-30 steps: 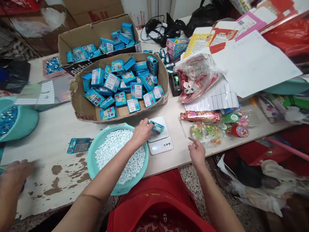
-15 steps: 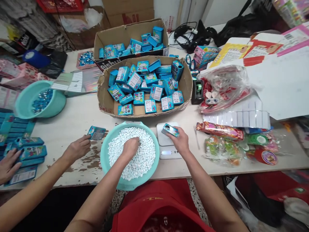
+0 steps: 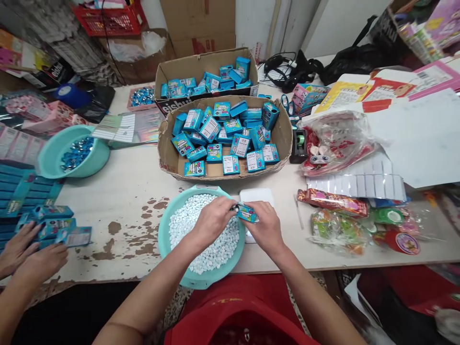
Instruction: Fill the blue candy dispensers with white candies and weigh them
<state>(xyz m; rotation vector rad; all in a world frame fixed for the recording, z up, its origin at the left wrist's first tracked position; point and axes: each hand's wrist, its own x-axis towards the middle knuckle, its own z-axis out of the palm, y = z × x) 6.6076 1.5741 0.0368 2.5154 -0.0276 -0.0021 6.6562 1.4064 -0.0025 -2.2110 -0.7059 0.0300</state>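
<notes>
My right hand (image 3: 266,226) is wrapped round a small blue box (image 3: 247,212), which lies on its side with its open end to the left. At that open end are the pinched fingers of my left hand (image 3: 214,219); whatever they hold is too small to name. Below my left hand, a turquoise basin (image 3: 166,235) holds many small white candies (image 3: 212,254). Partly covered by my right hand and the box, a white scale (image 3: 257,195) stands beside the basin.
A cardboard box (image 3: 168,165) of blue boxes stands behind the basin, another (image 3: 201,58) behind it. At left, a co-worker's hands (image 3: 39,262) touch blue boxes near a turquoise bowl (image 3: 97,158). Wrapped sweets (image 3: 338,232) lie at right.
My left hand has risen out of the candies to the box's open end. My right hand has shifted slightly with the box. The co-worker's hand has moved left with a blue box.
</notes>
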